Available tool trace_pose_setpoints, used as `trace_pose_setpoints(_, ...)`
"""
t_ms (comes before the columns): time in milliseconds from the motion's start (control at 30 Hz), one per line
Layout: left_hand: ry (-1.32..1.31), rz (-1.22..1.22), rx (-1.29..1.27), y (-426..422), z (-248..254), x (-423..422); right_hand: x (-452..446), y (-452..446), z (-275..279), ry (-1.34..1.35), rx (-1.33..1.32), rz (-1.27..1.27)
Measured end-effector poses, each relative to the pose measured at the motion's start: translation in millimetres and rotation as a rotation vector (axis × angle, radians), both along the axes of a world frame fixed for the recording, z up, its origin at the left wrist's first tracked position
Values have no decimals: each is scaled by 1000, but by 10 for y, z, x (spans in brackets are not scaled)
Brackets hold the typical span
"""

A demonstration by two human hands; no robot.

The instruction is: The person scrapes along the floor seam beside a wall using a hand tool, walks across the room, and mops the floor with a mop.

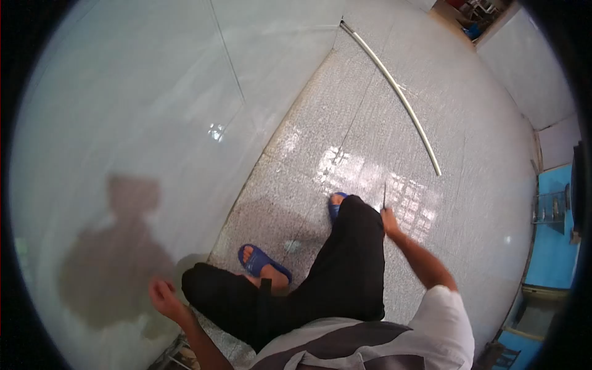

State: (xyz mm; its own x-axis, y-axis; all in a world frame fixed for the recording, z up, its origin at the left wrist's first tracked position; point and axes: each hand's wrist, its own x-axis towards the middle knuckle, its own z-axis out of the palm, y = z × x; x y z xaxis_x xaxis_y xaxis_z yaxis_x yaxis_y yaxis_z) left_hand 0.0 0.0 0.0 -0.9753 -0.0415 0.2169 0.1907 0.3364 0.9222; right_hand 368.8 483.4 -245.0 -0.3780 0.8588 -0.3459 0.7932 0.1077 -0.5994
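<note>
Right hand (390, 223) closed round thin dark tool (385, 197) — left hand (165, 298) half-open, near wall (154, 117).

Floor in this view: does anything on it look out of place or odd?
The long white pole lies loose across the speckled grey floor, its dark end by the pale wall. It looks bowed, though the wide lens may cause that.
</note>
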Motion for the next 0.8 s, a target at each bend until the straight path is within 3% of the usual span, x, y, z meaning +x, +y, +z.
trace_pose_setpoints(67, 118, -48, 45, 437, 344, 45, -450, 170, 223, -89, -53, 37)
trace_pose_setpoints(100, 210, -101, 93, 639, 657, 266, -653, 64, 860, 26, -217, 114)
trace_pose_setpoints(133, 381, -339, 53, 883, 820, 281, -970, 164, 1101, 49, -331, 226)
trace_pose_setpoints(167, 553, -581, 19, 1111, 920, 263, -1260, 302, 1159, 69, -248, 411)
trace_pose_setpoints(200, 593, -645, 46, 1335, 922, 257, -1528, 419, 1322, 50, -119, 581)
trace_pose_setpoints(233, 636, -714, 53, 1518, 955, 219, -1878, 308, 1788, -97, -219, 566)
trace_pose_setpoints(300, 525, -652, 193, 1823, 888, 175, -2295, 279, 1760, -66, -211, 711)
trace_pose_setpoints(367, 414, -584, 330, 1960, 705, 130, -2674, 259, 1276, -35, -168, 670)
trace_pose_setpoints(433, 84, -401, 334, 2028, 445, 66, -2880, -83, 989, 118, -295, 263)
trace_pose_setpoints(467, 73, -399, 318, 2047, 406, 53, -2935, -204, 624, 269, -448, 94)
trace_pose_setpoints(533, -166, -526, 661, 2120, 386, -10, -3090, -462, 29, 508, -714, -172)
trace_pose_setpoints(567, -172, -531, 639, 2098, 315, -38, -3115, -632, -149, 590, -831, -280)
trace_pose_setpoints(633, -104, -463, 278, 1962, 153, -49, -3266, -1010, -290, 867, -1042, -513)
trace_pose_setpoints(667, -116, -476, 256, 1960, 123, -36, -3371, -1145, -325, 942, -1103, -560)
trace_pose_setpoints(733, 107, -347, -98, 1923, 96, -10, -3552, -1382, -405, 1049, -1146, -622)
trace_pose_setpoints(800, 132, -375, -135, 1835, -11, -115, -3731, -1529, -402, 1077, -1147, -651)
